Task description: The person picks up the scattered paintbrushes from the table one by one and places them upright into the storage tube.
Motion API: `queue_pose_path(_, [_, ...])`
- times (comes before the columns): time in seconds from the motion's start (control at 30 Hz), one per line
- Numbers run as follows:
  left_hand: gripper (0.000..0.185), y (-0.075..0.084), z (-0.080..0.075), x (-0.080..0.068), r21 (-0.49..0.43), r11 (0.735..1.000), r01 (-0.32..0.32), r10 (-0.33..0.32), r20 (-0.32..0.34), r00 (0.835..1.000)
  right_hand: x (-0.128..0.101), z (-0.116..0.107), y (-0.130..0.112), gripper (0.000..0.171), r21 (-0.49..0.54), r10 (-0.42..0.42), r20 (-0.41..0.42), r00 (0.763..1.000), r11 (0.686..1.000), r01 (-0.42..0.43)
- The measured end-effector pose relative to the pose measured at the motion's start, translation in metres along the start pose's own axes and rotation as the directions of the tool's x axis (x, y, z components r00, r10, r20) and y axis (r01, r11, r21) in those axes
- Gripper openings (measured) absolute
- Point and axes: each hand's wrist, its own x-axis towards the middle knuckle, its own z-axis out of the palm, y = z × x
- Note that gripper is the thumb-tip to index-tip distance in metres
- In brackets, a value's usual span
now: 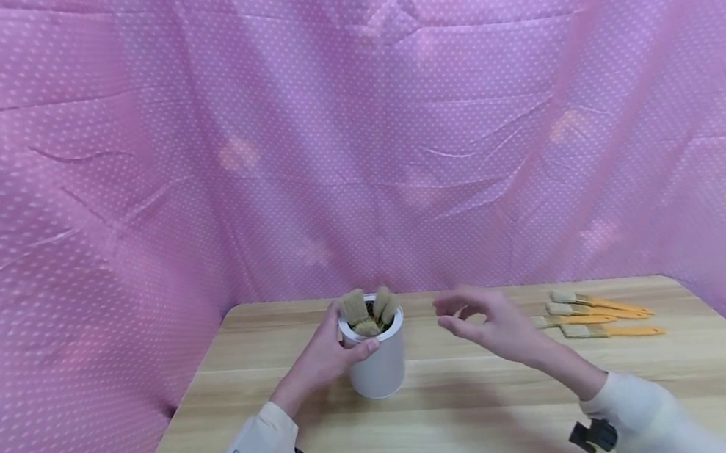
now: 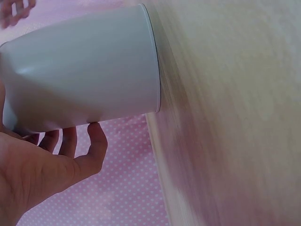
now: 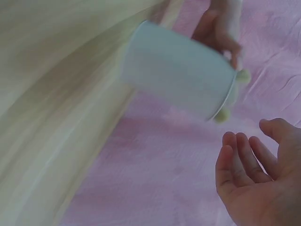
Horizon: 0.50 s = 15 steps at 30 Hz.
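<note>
A white cylindrical container (image 1: 378,369) stands upright on the wooden table. Pale brush heads (image 1: 354,307) stick up out of its open top; whatever is below the rim is hidden. My left hand (image 1: 325,354) grips the container near the rim, thumb at the front and fingers around the far left side. In the left wrist view the fingers (image 2: 96,148) curl against the container's wall (image 2: 89,70). To the right of the container, apart from it, my right hand (image 1: 489,322) hangs in the air with loosely bent fingers and holds nothing. The right wrist view shows its bare palm (image 3: 263,197).
Several paintbrushes (image 1: 626,330) with yellow handles and pale bristles lie on the right of the table (image 1: 490,420), handles pointing right. A pink dotted cloth (image 1: 354,146) hangs behind the table and along both sides.
</note>
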Motion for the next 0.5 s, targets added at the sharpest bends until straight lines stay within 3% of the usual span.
queue_pose_path(0.13, [0.099, 0.001, 0.000, -0.002, 0.004, 1.000, 0.012, -0.012, -0.010, 1.000, -0.020, -0.020, 0.015, 0.020, -0.052, 0.085, 0.009, 0.996, 0.995, -0.084])
queue_pose_path(0.5, [0.099, 0.003, 0.006, -0.003, 0.000, 1.000, 0.026, -0.026, -0.008, 1.000, -0.076, -0.079, 0.055, 0.019, -0.199, 0.189, -0.053, 0.981, 0.960, -0.196])
